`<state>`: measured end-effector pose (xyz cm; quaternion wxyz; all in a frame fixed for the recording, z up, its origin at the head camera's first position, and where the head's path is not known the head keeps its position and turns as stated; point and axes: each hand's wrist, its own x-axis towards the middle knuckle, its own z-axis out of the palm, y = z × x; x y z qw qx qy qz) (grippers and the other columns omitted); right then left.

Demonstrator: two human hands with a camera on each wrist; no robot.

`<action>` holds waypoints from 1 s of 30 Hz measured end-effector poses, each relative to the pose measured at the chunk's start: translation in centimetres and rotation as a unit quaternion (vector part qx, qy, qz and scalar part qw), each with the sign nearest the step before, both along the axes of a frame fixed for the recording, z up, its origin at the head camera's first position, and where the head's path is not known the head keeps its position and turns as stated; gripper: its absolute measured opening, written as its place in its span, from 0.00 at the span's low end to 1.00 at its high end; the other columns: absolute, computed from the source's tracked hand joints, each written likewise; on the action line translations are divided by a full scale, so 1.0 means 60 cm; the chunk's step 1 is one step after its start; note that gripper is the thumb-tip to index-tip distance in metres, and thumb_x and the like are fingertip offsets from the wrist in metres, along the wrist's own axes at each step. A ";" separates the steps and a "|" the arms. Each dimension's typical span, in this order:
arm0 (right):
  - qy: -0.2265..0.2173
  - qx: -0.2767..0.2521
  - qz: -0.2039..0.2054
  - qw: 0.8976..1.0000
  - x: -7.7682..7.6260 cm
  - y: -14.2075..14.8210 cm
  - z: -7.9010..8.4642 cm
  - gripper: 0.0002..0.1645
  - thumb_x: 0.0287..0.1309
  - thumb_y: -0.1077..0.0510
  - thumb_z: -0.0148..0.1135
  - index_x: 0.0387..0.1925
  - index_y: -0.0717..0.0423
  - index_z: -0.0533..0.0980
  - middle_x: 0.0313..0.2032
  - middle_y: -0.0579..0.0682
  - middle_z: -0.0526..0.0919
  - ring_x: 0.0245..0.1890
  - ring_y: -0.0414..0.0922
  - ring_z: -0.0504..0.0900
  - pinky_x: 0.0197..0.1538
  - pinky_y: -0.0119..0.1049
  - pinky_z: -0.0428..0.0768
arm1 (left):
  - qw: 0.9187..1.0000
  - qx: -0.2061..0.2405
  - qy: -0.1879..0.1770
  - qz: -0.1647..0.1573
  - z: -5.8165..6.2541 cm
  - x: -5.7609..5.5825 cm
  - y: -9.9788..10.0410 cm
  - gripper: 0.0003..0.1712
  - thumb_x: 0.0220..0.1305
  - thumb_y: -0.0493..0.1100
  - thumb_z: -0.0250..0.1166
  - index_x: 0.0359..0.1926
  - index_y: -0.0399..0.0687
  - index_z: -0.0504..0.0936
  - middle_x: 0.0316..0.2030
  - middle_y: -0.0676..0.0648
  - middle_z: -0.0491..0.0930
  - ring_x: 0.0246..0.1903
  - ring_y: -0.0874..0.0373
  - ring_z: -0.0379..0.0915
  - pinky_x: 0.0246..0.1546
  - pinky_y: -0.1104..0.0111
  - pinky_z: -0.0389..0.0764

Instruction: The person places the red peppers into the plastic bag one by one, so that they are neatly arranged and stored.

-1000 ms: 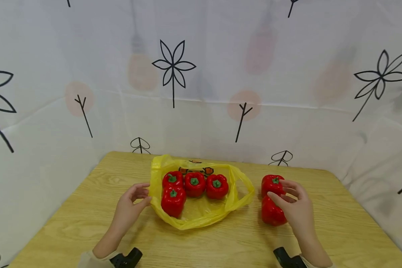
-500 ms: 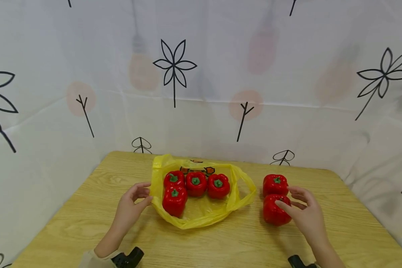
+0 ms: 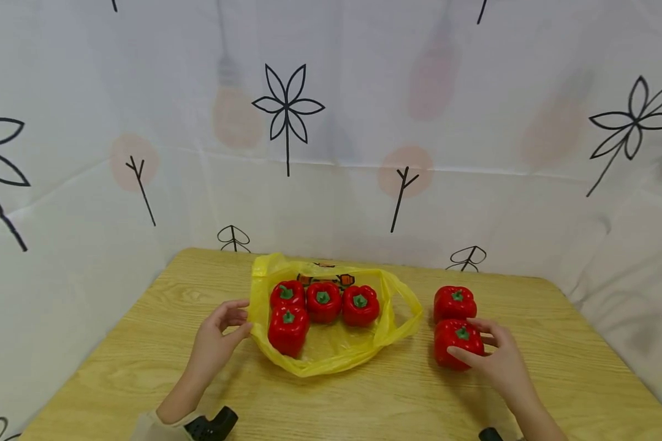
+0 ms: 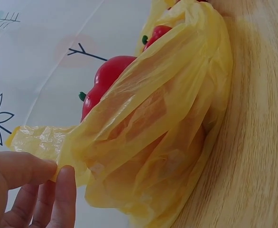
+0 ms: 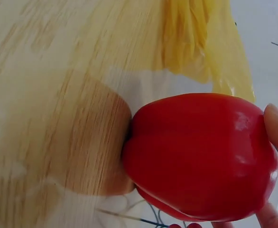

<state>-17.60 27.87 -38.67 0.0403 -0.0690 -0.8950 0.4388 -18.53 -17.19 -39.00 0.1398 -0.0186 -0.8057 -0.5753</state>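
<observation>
A yellow plastic bag (image 3: 331, 364) lies with its mouth spread on the table. Several red bell peppers (image 3: 288, 331) with green stems sit inside it. My left hand (image 3: 217, 340) pinches the bag's left edge between thumb and fingers, as the left wrist view also shows. Two more red bell peppers stand right of the bag, one behind the other. My right hand (image 3: 502, 361) grips the nearer bell pepper (image 3: 456, 343), thumb in front and fingers behind. The right wrist view shows this bell pepper (image 5: 200, 156) upright on the table. The farther bell pepper (image 3: 453, 303) stands just behind it.
A wooden table (image 3: 364, 407) carries everything. Behind it hangs a pale cloth (image 3: 331, 202) with drawn flowers. The bag's handle loop (image 3: 410, 309) reaches right toward the two peppers. Black wrist devices (image 3: 215, 424) show at the bottom.
My right hand has drawn back from beside the farther bell pepper, moved right and nearer, and closed around the nearer one. My left hand stays at the bag's edge.
</observation>
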 end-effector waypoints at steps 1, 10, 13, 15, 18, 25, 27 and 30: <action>-0.005 0.002 0.000 1.000 -0.001 0.000 -0.001 0.52 0.45 0.40 0.71 0.64 0.61 0.58 0.59 0.66 0.58 0.56 0.65 0.60 0.47 0.53 0.76 | 1.000 0.000 0.000 0.000 0.000 0.000 0.000 0.19 0.57 0.31 0.65 0.51 0.42 0.77 0.40 0.42 0.75 0.40 0.54 0.73 0.34 0.73 0.80; -0.008 -0.002 0.016 1.000 -0.004 0.001 -0.007 0.55 0.44 0.45 0.73 0.66 0.63 0.54 0.59 0.68 0.57 0.54 0.66 0.62 0.47 0.56 0.75 | 1.000 -0.005 0.003 0.000 0.003 0.002 0.000 0.19 0.56 0.31 0.66 0.51 0.42 0.77 0.40 0.42 0.76 0.40 0.54 0.73 0.34 0.73 0.80; -0.009 -0.008 0.015 1.000 -0.003 0.001 -0.008 0.55 0.43 0.46 0.74 0.65 0.63 0.54 0.58 0.68 0.57 0.54 0.66 0.62 0.47 0.55 0.76 | 1.000 -0.005 0.001 0.002 0.004 0.002 0.000 0.20 0.56 0.31 0.66 0.51 0.42 0.77 0.40 0.42 0.76 0.40 0.54 0.73 0.34 0.73 0.80; -0.010 -0.010 0.014 1.000 -0.003 0.001 -0.009 0.55 0.43 0.45 0.74 0.65 0.62 0.54 0.58 0.68 0.56 0.54 0.66 0.62 0.46 0.54 0.76 | 1.000 -0.004 0.000 0.002 0.004 0.002 0.000 0.20 0.56 0.31 0.66 0.51 0.41 0.77 0.40 0.42 0.76 0.40 0.54 0.73 0.34 0.73 0.80; -0.009 -0.011 0.014 1.000 -0.002 0.000 -0.009 0.55 0.42 0.45 0.74 0.65 0.62 0.55 0.59 0.67 0.56 0.54 0.65 0.62 0.45 0.53 0.77 | 1.000 -0.003 -0.001 0.002 0.004 0.002 0.001 0.19 0.56 0.31 0.65 0.51 0.41 0.77 0.40 0.42 0.76 0.40 0.54 0.73 0.34 0.73 0.80; -0.005 -0.015 0.012 1.000 0.000 -0.002 -0.006 0.55 0.43 0.46 0.74 0.65 0.62 0.55 0.59 0.67 0.56 0.54 0.65 0.61 0.43 0.51 0.78 | 1.000 -0.001 -0.001 0.002 0.005 0.003 0.001 0.20 0.56 0.30 0.66 0.51 0.41 0.77 0.39 0.42 0.75 0.40 0.54 0.73 0.34 0.72 0.80; -0.001 -0.016 0.011 1.000 0.001 -0.003 -0.002 0.54 0.43 0.46 0.74 0.65 0.62 0.55 0.59 0.67 0.56 0.54 0.65 0.61 0.43 0.51 0.78 | 1.000 0.000 -0.001 0.002 0.006 0.003 0.001 0.20 0.56 0.30 0.66 0.51 0.41 0.77 0.39 0.42 0.75 0.40 0.54 0.73 0.34 0.72 0.81; 0.004 -0.016 0.012 1.000 0.001 -0.006 0.006 0.55 0.44 0.45 0.73 0.66 0.62 0.54 0.59 0.67 0.56 0.54 0.65 0.61 0.42 0.51 0.79 | 1.000 0.000 -0.001 0.001 0.007 0.003 0.001 0.20 0.56 0.30 0.66 0.51 0.41 0.77 0.39 0.42 0.75 0.40 0.54 0.73 0.34 0.72 0.80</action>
